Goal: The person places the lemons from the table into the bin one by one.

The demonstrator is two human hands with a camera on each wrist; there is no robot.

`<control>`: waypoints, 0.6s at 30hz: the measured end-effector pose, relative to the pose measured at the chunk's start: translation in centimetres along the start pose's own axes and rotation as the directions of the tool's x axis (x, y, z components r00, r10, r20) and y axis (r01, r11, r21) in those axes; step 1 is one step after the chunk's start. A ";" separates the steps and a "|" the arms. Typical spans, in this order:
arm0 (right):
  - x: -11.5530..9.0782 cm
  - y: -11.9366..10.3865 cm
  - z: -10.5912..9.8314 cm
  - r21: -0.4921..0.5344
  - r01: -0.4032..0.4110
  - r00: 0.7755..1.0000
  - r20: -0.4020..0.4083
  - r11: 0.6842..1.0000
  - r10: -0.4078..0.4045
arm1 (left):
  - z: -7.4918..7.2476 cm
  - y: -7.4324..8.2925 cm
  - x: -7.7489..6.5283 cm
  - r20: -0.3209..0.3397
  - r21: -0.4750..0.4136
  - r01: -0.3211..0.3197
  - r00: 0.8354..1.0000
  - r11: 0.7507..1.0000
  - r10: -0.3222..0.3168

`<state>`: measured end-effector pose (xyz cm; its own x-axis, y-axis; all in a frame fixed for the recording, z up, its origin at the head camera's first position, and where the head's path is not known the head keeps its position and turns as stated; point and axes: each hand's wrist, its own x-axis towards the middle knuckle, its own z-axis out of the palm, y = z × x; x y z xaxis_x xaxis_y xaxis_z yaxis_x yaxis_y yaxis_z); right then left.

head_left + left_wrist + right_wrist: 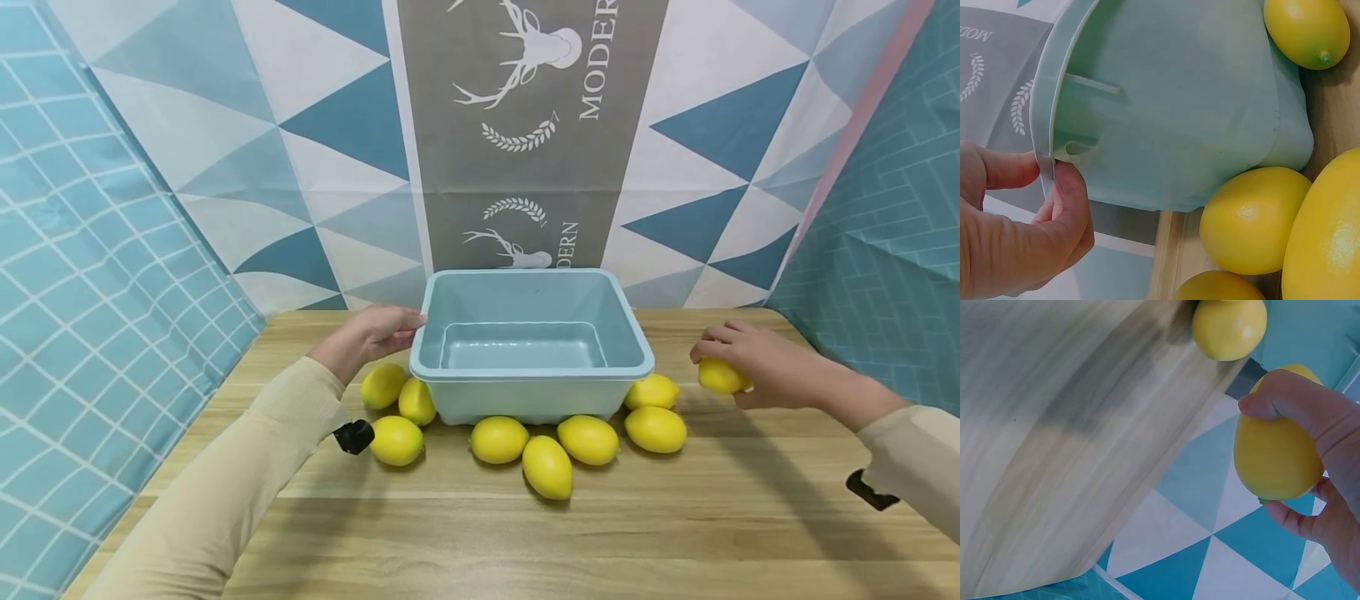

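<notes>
A light blue plastic basin [525,396] stands at the back middle of the wooden table, with nothing inside it. My left hand [382,329] pinches the basin's left rim between thumb and fingers, which the left wrist view shows closely at the rim [1047,119]. Off to the right of the basin, my right hand [772,367] grips a yellow lemon [722,376], held above the table. In the right wrist view the thumb lies across this lemon [1279,456] and a fingertip touches near its green stem end.
Several lemons lie around the basin: a group at its left with one lemon [397,441] nearest me, a group in front including a lemon [547,467], and two at its right, one being a lemon [656,429]. Patterned cloth [345,125] hangs behind the table [450,542].
</notes>
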<state>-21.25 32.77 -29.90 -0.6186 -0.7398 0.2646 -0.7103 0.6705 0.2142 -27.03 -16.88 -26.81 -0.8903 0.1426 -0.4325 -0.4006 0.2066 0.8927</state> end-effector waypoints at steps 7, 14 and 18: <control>1.2 0.0 -1.2 0.003 -0.001 1.000 0.020 1.000 0.001 | 0.1 -0.1 0.0 -0.008 -0.009 0.001 1.000 1.000 -0.002; 2.0 0.1 -2.3 -0.017 -0.017 0.998 0.056 1.000 0.018 | 0.1 -0.1 -0.1 -0.005 -0.007 -0.002 1.000 1.000 0.002; 2.6 0.2 -2.9 -0.026 -0.010 0.998 0.057 1.000 0.011 | 0.0 0.0 -0.1 -0.008 -0.006 -0.004 1.000 1.000 0.004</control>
<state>-22.03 31.17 -26.42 -0.6447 -0.7343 0.2126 -0.6954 0.6788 0.2359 -26.90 -16.87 -26.81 -0.8935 0.1361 -0.4280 -0.3982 0.2006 0.8951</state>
